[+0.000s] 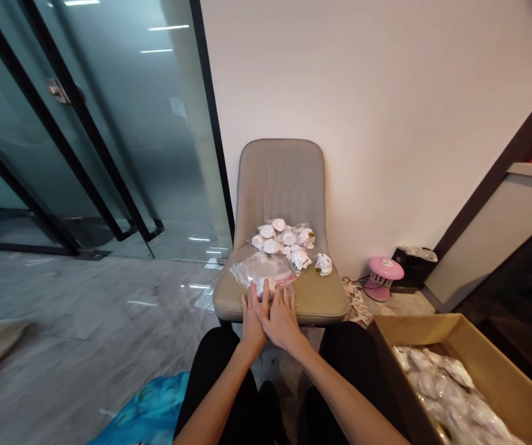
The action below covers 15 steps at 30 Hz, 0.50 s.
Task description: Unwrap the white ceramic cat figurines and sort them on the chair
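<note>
Both hands are together at the front edge of the chair seat [312,303]. My left hand [253,321] and my right hand [283,318] overlap near the thumbs, fingers stretched forward and spread. Their fingertips touch a small white figurine [266,288] in clear plastic, partly covered by the fingers. Just beyond lies a stack of clear plastic bags [259,267]. Several bagged white figurines [288,238] are heaped towards the backrest. One white figurine with red marks [323,264] stands apart on the right of the seat.
An open cardboard box [414,330] holding several bagged figurines [446,383] is at my right. Behind it are a pink lamp-like device [381,278] and a black box [414,267]. Blue plastic [148,411] lies on the floor at left, below the glass doors [173,148].
</note>
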{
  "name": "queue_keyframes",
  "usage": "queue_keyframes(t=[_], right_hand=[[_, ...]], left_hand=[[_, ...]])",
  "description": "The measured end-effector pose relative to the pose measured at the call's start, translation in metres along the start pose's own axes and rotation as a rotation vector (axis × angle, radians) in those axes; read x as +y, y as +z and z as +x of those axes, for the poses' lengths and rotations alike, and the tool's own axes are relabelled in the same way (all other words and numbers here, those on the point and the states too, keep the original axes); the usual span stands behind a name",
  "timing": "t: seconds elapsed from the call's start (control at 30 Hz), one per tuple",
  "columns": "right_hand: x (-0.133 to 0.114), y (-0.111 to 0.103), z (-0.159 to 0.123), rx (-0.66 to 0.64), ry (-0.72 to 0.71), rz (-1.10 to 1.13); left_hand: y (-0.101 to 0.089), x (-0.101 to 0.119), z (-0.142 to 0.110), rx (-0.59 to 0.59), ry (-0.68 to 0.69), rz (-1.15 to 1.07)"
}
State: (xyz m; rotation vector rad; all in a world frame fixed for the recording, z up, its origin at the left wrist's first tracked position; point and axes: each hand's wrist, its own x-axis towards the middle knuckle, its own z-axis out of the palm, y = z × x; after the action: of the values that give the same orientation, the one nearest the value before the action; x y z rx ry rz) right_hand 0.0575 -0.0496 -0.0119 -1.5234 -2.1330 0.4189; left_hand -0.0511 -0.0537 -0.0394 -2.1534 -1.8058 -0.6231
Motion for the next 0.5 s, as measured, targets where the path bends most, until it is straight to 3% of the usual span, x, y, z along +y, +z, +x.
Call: queue_keyframes(t=[0.27,0.5], right_hand=[[-0.003,-0.008,0.007,-0.049,0.024,0.048],[-0.008,-0.022,0.033,-0.005,0.137,0.079]], left_hand=[[-0.02,0.001,0.01,-0.1,0.049,-0.012],[-0.056,-0.014,0.05,-0.424,0.069,-0.034]])
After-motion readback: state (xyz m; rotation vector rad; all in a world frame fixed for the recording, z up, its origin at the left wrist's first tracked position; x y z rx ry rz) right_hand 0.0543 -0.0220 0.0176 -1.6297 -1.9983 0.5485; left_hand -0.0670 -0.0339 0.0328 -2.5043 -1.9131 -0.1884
